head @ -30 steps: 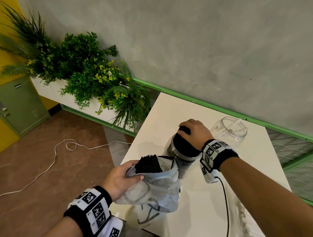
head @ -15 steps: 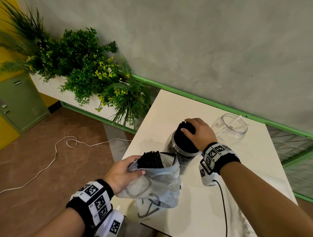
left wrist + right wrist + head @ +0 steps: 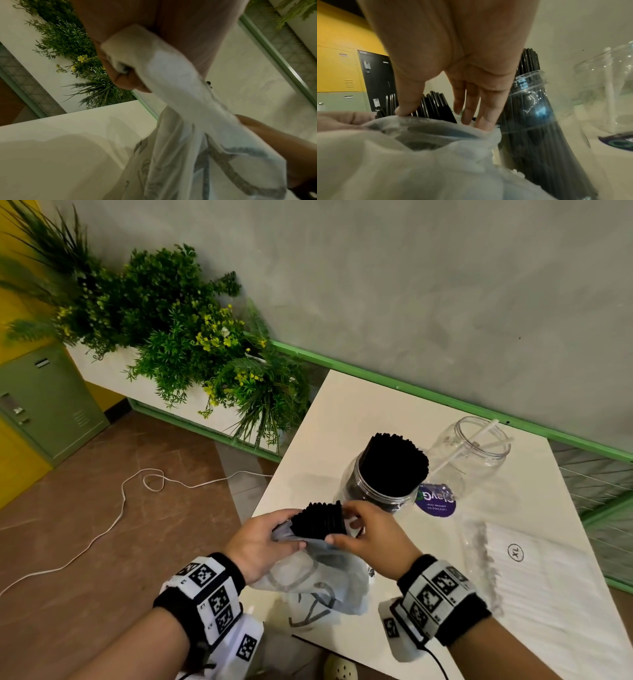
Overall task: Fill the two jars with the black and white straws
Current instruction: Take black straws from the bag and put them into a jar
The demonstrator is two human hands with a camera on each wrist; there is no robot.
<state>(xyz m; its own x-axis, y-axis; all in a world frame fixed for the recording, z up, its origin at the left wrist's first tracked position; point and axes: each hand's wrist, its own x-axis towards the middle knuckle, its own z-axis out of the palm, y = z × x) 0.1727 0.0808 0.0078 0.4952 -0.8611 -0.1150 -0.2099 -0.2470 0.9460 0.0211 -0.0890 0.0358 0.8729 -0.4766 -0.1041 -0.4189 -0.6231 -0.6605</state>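
A clear jar on the white table is packed with upright black straws. Behind it to the right stands a second clear jar holding one or two white straws. At the table's near edge my left hand grips a translucent plastic bag by its mouth; the left wrist view shows the fingers curled round the bag. A bundle of black straws sticks out of the bag. My right hand pinches this bundle, thumb in front and fingers behind.
A clear pack of white straws lies flat on the table's right side. A purple lid lies between the jars. A planter with green plants stands left of the table, and a white cable runs across the floor.
My right hand left the top of the full jar and came back to the bag, where it now pinches the black straws. My left hand kept hold of the bag.
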